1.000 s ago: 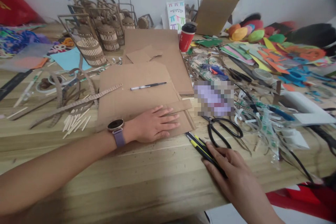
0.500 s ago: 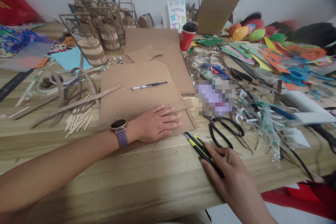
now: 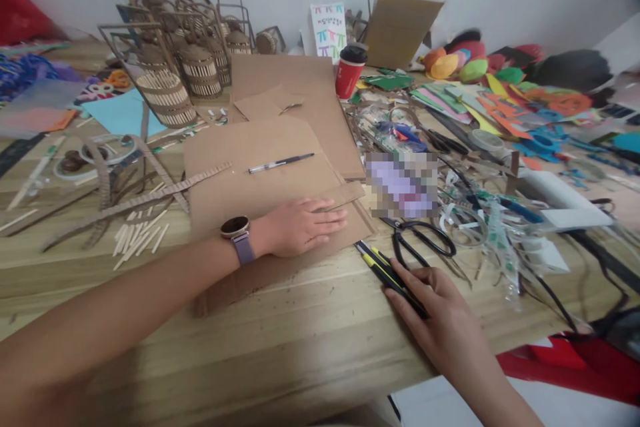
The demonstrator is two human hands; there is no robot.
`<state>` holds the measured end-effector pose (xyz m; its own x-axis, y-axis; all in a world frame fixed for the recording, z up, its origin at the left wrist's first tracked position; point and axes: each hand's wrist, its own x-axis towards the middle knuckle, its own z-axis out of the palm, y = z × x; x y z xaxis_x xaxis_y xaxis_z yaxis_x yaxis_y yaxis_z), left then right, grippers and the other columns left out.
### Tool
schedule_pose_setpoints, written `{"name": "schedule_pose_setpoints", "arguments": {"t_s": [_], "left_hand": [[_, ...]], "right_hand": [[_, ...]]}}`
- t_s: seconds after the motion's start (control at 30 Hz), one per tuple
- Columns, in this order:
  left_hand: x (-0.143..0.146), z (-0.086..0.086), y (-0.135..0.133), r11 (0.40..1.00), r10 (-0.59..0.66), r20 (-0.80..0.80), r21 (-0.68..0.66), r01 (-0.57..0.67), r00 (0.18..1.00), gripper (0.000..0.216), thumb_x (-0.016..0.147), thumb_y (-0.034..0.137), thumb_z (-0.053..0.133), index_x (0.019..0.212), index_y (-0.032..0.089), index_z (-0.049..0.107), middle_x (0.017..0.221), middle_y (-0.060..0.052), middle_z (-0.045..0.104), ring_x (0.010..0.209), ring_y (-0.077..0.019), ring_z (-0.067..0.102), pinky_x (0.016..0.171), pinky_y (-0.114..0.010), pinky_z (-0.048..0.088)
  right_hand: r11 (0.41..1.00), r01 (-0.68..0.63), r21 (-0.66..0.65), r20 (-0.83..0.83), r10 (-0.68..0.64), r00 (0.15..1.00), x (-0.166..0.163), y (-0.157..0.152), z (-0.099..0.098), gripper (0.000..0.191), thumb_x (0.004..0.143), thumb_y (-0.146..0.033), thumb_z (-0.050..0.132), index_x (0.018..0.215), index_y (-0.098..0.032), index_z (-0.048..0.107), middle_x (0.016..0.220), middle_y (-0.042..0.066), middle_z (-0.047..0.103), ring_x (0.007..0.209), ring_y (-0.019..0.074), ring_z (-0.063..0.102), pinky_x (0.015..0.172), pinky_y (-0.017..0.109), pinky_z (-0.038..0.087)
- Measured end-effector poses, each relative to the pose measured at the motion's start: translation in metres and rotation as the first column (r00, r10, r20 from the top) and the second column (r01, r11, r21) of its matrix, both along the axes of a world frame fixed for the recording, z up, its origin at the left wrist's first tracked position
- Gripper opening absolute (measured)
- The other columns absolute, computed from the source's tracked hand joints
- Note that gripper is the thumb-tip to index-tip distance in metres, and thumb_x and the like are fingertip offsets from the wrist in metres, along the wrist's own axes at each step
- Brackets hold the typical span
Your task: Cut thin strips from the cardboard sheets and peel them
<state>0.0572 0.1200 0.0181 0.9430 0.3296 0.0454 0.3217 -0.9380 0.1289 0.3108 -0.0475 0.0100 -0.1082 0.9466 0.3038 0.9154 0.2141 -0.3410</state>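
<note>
My left hand point(image 3: 299, 229) lies flat on a sheet of brown cardboard point(image 3: 260, 140), fingers stretched out over a narrow cardboard strip point(image 3: 347, 195) on it. My right hand point(image 3: 440, 307) is closed around a black and yellow utility knife point(image 3: 387, 277) held low over the table. Its blade end points at the sheet's front right corner. A black and silver pen point(image 3: 281, 163) rests on the cardboard beyond my left hand. Just past the knife lie black-handled scissors point(image 3: 425, 243).
Several small woven baskets with handles point(image 3: 165, 97) stand at the back left. A red lidded cup point(image 3: 350, 72) is behind the cardboard. Curled cardboard strips point(image 3: 135, 200) and short wooden sticks point(image 3: 137, 240) lie left; clear tape scraps point(image 3: 505, 240) and coloured paper point(image 3: 493, 113) clutter the right.
The view has shifted slightly. My left hand has slid a little to the right relative to the cardboard, its fingers closer together. My right hand still holds the utility knife.
</note>
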Motion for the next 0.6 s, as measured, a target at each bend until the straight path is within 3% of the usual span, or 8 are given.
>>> {"name": "schedule_pose_setpoints", "arguments": {"t_s": [0.23,0.6], "left_hand": [[0.0026,-0.0018,-0.001,1.0,-0.014,-0.003,-0.006,0.014,1.0,0.048,0.104,0.033,0.029,0.148,0.015,0.038,0.155,0.0,0.034,0.147,-0.022,0.02,0.121,-0.035,0.014],[0.0025,-0.0012,0.0,0.999,0.006,0.003,-0.043,-0.006,1.0,0.049,0.104,0.033,0.028,0.149,0.015,0.035,0.156,0.001,0.034,0.147,-0.0212,0.02,0.121,-0.034,0.013]], "right_hand": [[1.0,-0.027,0.008,0.03,0.027,0.999,-0.0002,-0.002,0.0008,0.044,0.094,-0.04,0.051,0.125,-0.012,0.065,0.09,0.011,0.059,0.082,0.0234,0.061,0.071,0.038,0.055],[1.0,-0.017,0.01,0.024,0.017,1.0,-0.0096,-0.0038,-0.0003,0.043,0.095,-0.041,0.048,0.124,-0.014,0.065,0.089,0.01,0.058,0.08,0.0221,0.061,0.068,0.035,0.054]]}}
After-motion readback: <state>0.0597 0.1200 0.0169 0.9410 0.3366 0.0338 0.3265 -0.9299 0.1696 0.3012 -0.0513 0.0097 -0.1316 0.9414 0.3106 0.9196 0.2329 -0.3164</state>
